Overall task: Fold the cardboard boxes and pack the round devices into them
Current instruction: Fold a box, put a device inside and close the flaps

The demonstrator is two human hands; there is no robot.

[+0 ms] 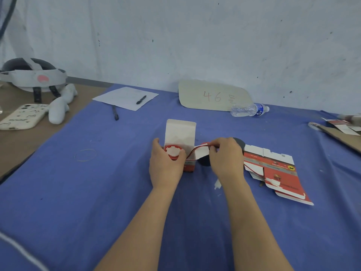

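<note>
Blue cloth (pixel 97 182) is spread beneath the hands, a scuffed white wall (pixel 195 36) beyond. The box (pixel 180 132), round device (pixel 172 151) inside, is gripped by the left hand (pixel 166 167); its flap (pixel 202 152) is pinched by the right hand (pixel 226 155).

- Box (pixel 180 137) in the left hand (pixel 166 163): white inside, red outside.
- Round device (pixel 172 151) inside it: red ring, white centre.
- Flap (pixel 201 152) pinched by the right hand (pixel 224 155): white with a red edge.
- Second round device (pixel 239 143) under the right hand: dark grey, nearly black.
- Flat box (pixel 277 169) just right of the right hand: red, grey stripe, white flaps, small yellow-and-black emblem.
- Cloth (pixel 97 192) beneath both hands: plain blue.
- Card (pixel 213 95) beyond the right hand: beige, "46" in reddish strokes.
- Bottle (pixel 249 110) beside the card: clear, blue label.
- Paper (pixel 125 97) beyond the left hand: white, with a black pen (pixel 141 99) on it.
- Phone case (pixel 21 117) far left of the left hand: cream with dark squiggles.
</note>
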